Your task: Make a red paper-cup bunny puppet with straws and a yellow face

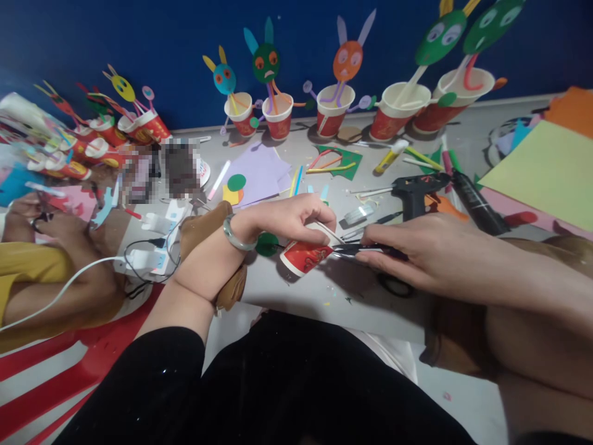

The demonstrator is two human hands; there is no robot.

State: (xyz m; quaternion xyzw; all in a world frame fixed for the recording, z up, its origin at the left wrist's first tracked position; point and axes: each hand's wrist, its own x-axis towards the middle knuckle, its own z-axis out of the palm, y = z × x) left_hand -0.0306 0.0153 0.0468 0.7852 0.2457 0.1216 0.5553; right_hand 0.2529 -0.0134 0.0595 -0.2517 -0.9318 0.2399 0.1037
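My left hand (290,217), with a bangle at the wrist, is closed around a small red paper cup (303,258) with white edges, which lies tilted over the table. My right hand (430,250) grips black scissors (348,248); a dark handle loop shows below the fingers. The blades point left and meet the cup at its rim; whether they are cutting into it I cannot tell. A dark green paper disc (267,243) sits just left of the cup, beside my left wrist.
Finished cups with paper faces, such as an orange one (348,60), line the blue wall. A black glue gun (414,191), a glue stick (390,157) and purple paper (259,170) lie beyond my hands. At left are a power strip (162,250) and another person's hands (60,225).
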